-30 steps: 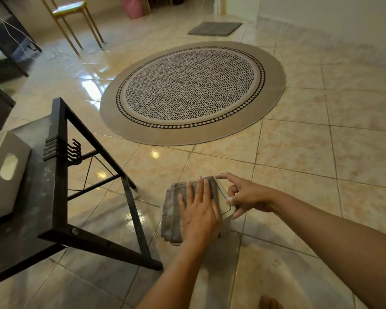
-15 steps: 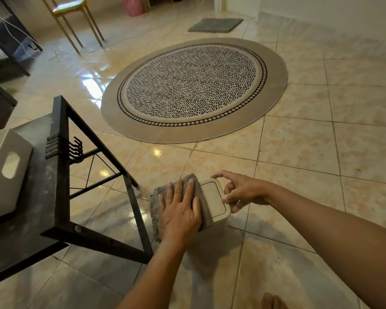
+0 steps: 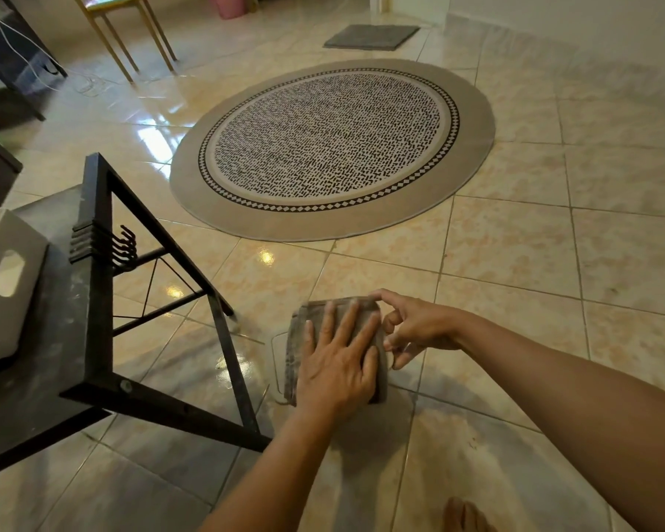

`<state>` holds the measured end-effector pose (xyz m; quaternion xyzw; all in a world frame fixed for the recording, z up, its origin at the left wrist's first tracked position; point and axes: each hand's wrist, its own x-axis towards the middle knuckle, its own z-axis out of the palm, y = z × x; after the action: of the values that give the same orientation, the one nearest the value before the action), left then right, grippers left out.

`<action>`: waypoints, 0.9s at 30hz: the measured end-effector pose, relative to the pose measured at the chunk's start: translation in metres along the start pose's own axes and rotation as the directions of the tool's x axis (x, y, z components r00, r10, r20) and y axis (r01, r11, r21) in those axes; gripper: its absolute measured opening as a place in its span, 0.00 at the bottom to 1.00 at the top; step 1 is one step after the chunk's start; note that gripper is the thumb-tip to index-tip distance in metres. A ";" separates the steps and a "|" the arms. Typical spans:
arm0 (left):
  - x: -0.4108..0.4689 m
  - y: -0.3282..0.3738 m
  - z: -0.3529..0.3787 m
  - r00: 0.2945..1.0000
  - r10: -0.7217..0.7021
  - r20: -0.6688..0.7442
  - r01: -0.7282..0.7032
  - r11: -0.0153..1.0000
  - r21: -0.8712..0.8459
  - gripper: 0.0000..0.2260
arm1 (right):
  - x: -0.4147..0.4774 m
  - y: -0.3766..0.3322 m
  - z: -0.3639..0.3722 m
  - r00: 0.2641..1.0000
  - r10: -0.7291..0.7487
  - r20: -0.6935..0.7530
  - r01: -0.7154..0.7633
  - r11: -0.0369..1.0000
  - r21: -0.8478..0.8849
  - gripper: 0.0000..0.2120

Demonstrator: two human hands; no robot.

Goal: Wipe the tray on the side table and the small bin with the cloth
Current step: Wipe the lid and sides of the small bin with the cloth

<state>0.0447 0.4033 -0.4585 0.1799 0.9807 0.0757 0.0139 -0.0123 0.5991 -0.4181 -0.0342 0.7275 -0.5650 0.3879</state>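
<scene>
A folded grey cloth point(image 3: 298, 349) lies on top of the small pale bin point(image 3: 279, 359), which stands on the tiled floor beside the side table's leg. My left hand point(image 3: 338, 368) presses flat on the cloth with its fingers spread. My right hand point(image 3: 419, 324) grips the bin's right side with thumb and fingertips. Only the left strip of the bin's lid shows. The grey tray point(image 3: 4, 297), with a cut-out handle, sits on the dark side table point(image 3: 54, 362) at the far left.
The table's black metal frame point(image 3: 223, 332) slants down close to the bin's left. A round patterned rug point(image 3: 331, 147) lies beyond on the glossy tiles. A wooden chair point(image 3: 123, 28) and a grey mat point(image 3: 369, 36) are far back. A bare foot point(image 3: 465, 514) shows at the bottom.
My left hand slid the cloth left across the bin's lid, then back right; it now covers the lid's right side. My right hand kept its hold on the bin.
</scene>
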 end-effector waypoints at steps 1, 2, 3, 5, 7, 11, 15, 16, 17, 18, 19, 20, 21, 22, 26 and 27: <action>0.000 -0.002 0.001 0.999 0.051 0.007 -0.051 0.999 0.014 0.25 | -0.001 0.000 0.000 1.000 0.001 0.006 -0.001 1.000 0.004 0.37; 0.002 -0.004 0.001 0.999 0.045 0.013 -0.045 0.999 0.012 0.25 | -0.001 -0.001 0.001 1.000 0.003 0.003 -0.003 1.000 0.014 0.38; 0.004 -0.007 0.000 1.000 -0.011 0.007 0.012 1.000 -0.007 0.25 | 0.000 -0.002 0.001 1.000 0.006 -0.010 -0.006 1.000 0.023 0.39; 0.009 -0.008 -0.001 0.996 -0.091 -0.005 0.091 0.995 -0.050 0.26 | 0.002 -0.004 0.001 1.000 0.010 -0.030 -0.010 1.000 0.011 0.40; 0.007 -0.004 0.001 1.000 0.010 0.001 -0.010 1.000 -0.015 0.26 | 0.001 -0.004 0.001 1.000 0.012 -0.013 -0.012 1.000 0.007 0.39; 0.010 -0.008 0.002 0.997 -0.071 -0.020 0.071 0.997 -0.019 0.26 | -0.001 -0.005 0.001 0.999 0.018 -0.033 -0.017 1.000 0.023 0.40; 0.005 -0.007 0.005 0.995 0.103 0.000 -0.103 0.994 0.022 0.26 | -0.001 -0.004 0.001 1.000 0.023 -0.016 -0.022 0.999 0.037 0.38; 0.005 -0.011 0.005 0.998 0.057 -0.001 -0.057 0.998 0.020 0.26 | -0.002 -0.003 0.001 1.000 0.022 -0.022 -0.021 0.999 0.050 0.38; 0.006 -0.015 0.004 1.000 -0.027 -0.006 0.027 1.000 0.013 0.26 | -0.002 -0.003 0.002 0.999 0.020 -0.030 -0.019 0.998 0.053 0.38; 0.007 -0.018 0.004 0.994 -0.105 -0.010 0.105 0.994 0.006 0.27 | -0.001 -0.003 0.002 0.999 0.019 -0.037 -0.018 0.999 0.042 0.38; 0.007 -0.019 0.005 0.989 -0.148 -0.016 0.148 0.989 0.004 0.27 | 0.001 -0.004 0.001 0.999 0.020 -0.038 -0.019 0.999 0.028 0.38; 0.007 -0.019 0.005 0.987 -0.159 -0.023 0.159 0.987 0.001 0.27 | 0.002 -0.006 0.001 0.999 0.025 -0.032 -0.024 0.999 0.021 0.38; 0.007 -0.018 0.005 0.988 -0.155 -0.026 0.155 0.988 0.000 0.27 | 0.004 -0.007 0.000 0.999 0.030 -0.023 -0.030 0.999 0.022 0.39; 0.008 -0.017 0.005 0.988 -0.150 -0.029 0.150 0.989 -0.006 0.27 | 0.005 -0.008 0.000 0.999 0.033 -0.016 -0.033 0.999 0.024 0.39; 0.009 -0.012 0.008 0.991 -0.124 -0.042 0.123 0.992 -0.022 0.27 | 0.005 -0.007 0.000 0.998 0.024 -0.055 -0.024 1.000 -0.001 0.38; 0.008 -0.014 0.007 0.990 -0.135 -0.042 0.134 0.991 -0.026 0.27 | 0.005 -0.006 0.002 0.998 0.018 -0.067 -0.019 1.000 -0.004 0.38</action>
<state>0.0326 0.3946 -0.4680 0.1115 0.9897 0.0897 -0.0003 -0.0170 0.5926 -0.4157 -0.0095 0.7416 -0.5605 0.3685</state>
